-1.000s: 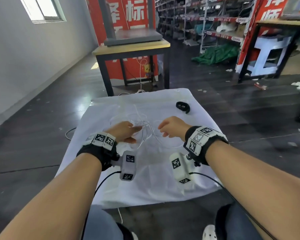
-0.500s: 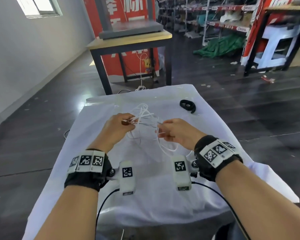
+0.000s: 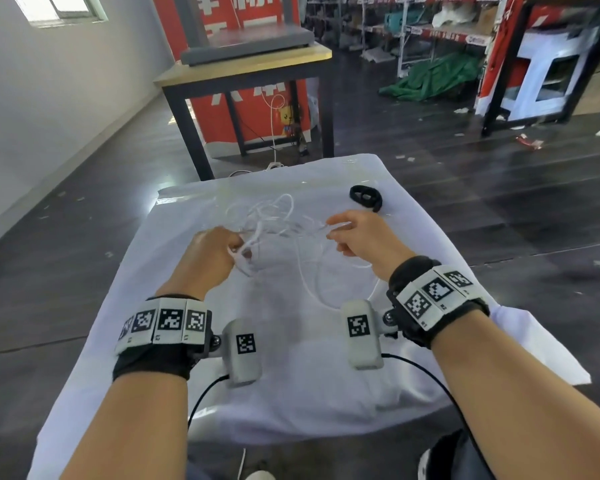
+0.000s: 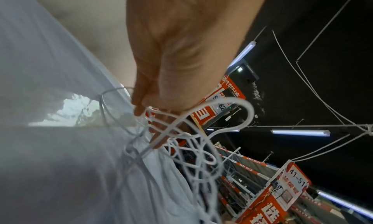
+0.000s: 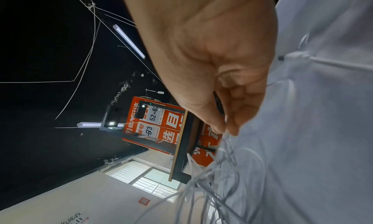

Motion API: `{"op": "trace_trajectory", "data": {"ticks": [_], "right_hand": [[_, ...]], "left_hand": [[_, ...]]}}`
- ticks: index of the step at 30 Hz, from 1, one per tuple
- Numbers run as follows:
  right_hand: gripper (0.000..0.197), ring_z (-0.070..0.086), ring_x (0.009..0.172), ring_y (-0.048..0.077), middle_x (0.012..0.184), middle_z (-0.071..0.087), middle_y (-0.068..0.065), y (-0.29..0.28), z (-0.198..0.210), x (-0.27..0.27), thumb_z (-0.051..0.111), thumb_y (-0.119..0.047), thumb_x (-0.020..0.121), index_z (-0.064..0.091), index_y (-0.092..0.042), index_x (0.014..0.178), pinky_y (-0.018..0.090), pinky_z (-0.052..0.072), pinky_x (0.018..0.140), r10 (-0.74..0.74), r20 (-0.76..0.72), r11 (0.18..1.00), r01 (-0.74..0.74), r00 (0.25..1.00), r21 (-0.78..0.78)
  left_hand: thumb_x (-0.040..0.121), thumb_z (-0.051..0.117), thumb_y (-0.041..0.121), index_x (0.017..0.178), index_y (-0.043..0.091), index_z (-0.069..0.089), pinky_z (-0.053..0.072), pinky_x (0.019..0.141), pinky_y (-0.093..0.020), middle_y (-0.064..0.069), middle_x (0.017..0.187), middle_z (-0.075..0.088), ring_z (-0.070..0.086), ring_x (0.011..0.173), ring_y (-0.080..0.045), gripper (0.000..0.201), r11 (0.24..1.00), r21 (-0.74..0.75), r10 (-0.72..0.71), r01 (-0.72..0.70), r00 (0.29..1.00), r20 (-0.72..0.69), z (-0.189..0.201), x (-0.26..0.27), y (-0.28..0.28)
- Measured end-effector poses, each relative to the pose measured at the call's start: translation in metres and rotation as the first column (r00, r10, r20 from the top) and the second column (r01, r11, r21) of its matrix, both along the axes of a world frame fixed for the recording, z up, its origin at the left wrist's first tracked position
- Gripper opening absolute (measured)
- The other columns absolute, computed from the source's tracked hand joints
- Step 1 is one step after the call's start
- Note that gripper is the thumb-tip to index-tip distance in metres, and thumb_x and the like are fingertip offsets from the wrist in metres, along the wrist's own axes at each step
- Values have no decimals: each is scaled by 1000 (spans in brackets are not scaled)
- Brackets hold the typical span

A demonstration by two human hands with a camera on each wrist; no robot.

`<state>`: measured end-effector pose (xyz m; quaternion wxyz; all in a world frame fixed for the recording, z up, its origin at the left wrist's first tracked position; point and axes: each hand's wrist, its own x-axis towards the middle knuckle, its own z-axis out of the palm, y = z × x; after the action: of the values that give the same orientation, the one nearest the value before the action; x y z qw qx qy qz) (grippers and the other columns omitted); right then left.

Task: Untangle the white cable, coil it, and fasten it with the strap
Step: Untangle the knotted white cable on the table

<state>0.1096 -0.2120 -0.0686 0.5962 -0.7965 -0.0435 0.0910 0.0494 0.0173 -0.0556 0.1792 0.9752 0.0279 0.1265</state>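
The tangled white cable (image 3: 274, 223) hangs in loops between my two hands above the white cloth (image 3: 291, 393). My left hand (image 3: 219, 251) pinches a bunch of its strands; in the left wrist view the left hand (image 4: 161, 115) has curled fingers with cable loops (image 4: 201, 147) spilling below them. My right hand (image 3: 354, 230) pinches strands on the other side of the tangle, and the right hand (image 5: 226, 126) shows thin cable strands (image 5: 201, 179) running from its fingertips. The black strap (image 3: 365, 198) lies on the cloth just beyond my right hand, untouched.
The cloth-covered table (image 3: 194, 306) ends on dark floor on all sides. A wooden-topped table (image 3: 243, 64) with black legs stands behind it, in front of a red banner. Shelving (image 3: 430, 29) and a green tarp (image 3: 433, 77) fill the back right.
Both hands have lifted the cable off the cloth and drawn apart, stretching the tangle between them. The head view has tilted down and closer.
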Motion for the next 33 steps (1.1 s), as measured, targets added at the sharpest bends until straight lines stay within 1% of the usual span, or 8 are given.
{"op": "trace_trajectory", "data": {"ticks": [9,13,15,18,23,26,29,33], "right_hand": [[24,61,69,11,99,64,9,3,1,-12,49,0,94,62,-2,113,15,50,59,244,-113,970,-243,963,23],[32,62,69,15,108,57,11,9,0,-17,46,1,96,49,-1,127,20,54,65,364,-249,920,-304,898,248],[25,62,68,14,101,61,10,10,0,-19,50,-2,95,52,-4,120,20,53,65,420,-276,892,-338,865,300],[17,51,57,9,79,60,3,9,-1,-17,56,-10,94,61,-3,108,15,45,54,326,-232,938,-282,917,202],[22,38,56,10,72,54,-2,-8,2,-4,59,-18,93,69,-3,106,18,34,53,-18,-32,997,20,999,72],[22,38,54,9,71,55,-2,-14,4,-3,58,-18,94,68,-4,107,14,34,48,-77,-31,992,79,997,94],[24,38,51,8,69,55,-1,-15,4,-7,59,-19,93,66,-4,111,11,33,42,-65,-30,993,68,997,101],[20,38,55,9,71,58,0,-17,9,-13,62,-18,91,70,-7,106,15,32,49,-7,-8,995,8,1000,95]], "left_hand": [[102,32,21,124,21,60,37,96,-36,-7,124,63,48,117,-32,35,969,-126,219,-213,975,37,22,6,-33],[99,35,46,115,21,62,45,93,-35,6,111,67,61,104,-16,40,809,-574,125,-123,992,-37,28,5,-49],[95,43,53,113,26,61,50,84,-29,10,105,67,66,91,-9,37,847,-527,28,-71,996,-89,26,3,-51],[94,57,30,109,24,66,47,64,-19,6,97,70,69,69,-7,19,898,-439,-14,-26,996,-88,18,3,-44],[98,44,19,109,18,65,45,54,-19,2,85,70,60,49,-10,24,842,-510,229,-177,973,39,24,3,-27],[96,44,13,124,20,56,47,71,-21,-5,109,66,67,81,-18,31,868,-435,313,-240,944,102,24,2,-19],[91,54,9,137,24,42,35,101,-42,-2,134,52,46,123,-27,49,961,-218,214,-173,960,182,21,1,-26],[88,53,-3,133,23,49,29,106,-39,3,137,48,38,129,-20,52,996,-79,-17,43,953,301,27,-3,-43]]}}
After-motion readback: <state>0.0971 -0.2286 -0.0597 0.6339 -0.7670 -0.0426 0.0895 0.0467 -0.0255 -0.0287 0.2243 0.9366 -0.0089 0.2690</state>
